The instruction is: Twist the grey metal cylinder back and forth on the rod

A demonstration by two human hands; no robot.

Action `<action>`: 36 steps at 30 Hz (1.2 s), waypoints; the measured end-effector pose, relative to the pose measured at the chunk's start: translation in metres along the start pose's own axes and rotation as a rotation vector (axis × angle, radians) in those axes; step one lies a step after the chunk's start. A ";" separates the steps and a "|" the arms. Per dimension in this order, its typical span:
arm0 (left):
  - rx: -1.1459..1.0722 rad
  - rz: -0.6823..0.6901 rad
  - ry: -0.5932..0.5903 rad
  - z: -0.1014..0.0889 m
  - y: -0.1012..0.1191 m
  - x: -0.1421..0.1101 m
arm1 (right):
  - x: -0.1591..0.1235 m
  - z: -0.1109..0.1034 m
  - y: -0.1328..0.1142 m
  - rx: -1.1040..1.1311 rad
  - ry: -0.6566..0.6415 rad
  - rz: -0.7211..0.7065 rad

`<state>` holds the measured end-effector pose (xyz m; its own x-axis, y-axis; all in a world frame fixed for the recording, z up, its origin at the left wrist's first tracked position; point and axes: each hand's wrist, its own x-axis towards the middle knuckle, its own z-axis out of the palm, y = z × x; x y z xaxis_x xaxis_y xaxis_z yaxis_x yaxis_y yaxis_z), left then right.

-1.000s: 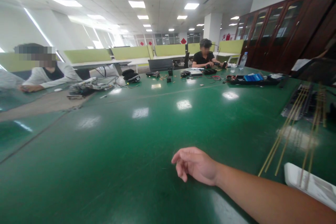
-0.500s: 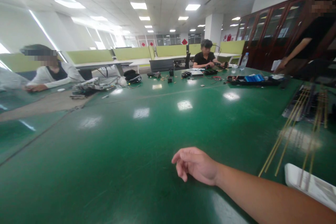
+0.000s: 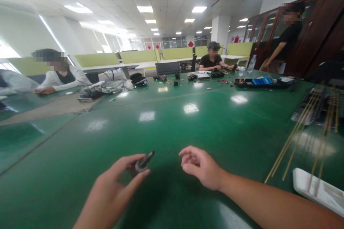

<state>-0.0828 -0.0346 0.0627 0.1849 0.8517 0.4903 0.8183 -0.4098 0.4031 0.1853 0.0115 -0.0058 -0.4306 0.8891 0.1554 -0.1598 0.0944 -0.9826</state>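
Note:
Low over the green table, my left hand (image 3: 119, 182) pinches a short dark tool (image 3: 143, 162) between thumb and fingers. The tool has a round grey collar and a narrow dark tip that points up and to the right; its exact kind is not clear. To the right of it, apart from the tool, is my right hand (image 3: 200, 166). Its fingers are loosely bent, the thumb stands away from them, and nothing shows in the grasp.
Thin brass-coloured rods (image 3: 294, 132) lie on the right, near a white tray (image 3: 303, 182). A long black tray (image 3: 249, 85) with blue items and a water bottle (image 3: 252, 64) stand farther back. Several people are around the table (image 3: 166, 128); cables and parts lie at the far left.
My left hand has come into view from below with the dark tool. My right hand has turned slightly, staying about in place. The person at the right has moved left, past the cabinets.

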 end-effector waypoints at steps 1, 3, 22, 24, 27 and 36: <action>-0.015 0.029 -0.041 0.014 0.004 0.012 | 0.000 0.000 0.000 -0.100 0.040 -0.010; -0.040 0.073 -0.101 0.042 0.010 0.028 | 0.000 0.000 0.001 -0.223 0.107 -0.013; -0.295 0.137 -0.217 0.092 0.004 0.013 | 0.003 0.001 0.001 -0.476 0.121 -0.015; -0.301 0.140 -0.198 0.093 0.003 0.011 | 0.002 0.002 -0.001 -0.460 0.111 0.020; -0.304 0.137 -0.174 0.093 0.002 0.010 | 0.000 0.002 -0.004 -0.450 0.098 0.032; -0.310 0.122 -0.173 0.094 0.004 0.007 | 0.002 0.002 -0.005 -0.436 0.109 0.047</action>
<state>-0.0269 0.0002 -0.0043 0.3817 0.8221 0.4224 0.5855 -0.5687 0.5778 0.1839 0.0117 0.0000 -0.3283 0.9367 0.1214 0.2564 0.2121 -0.9430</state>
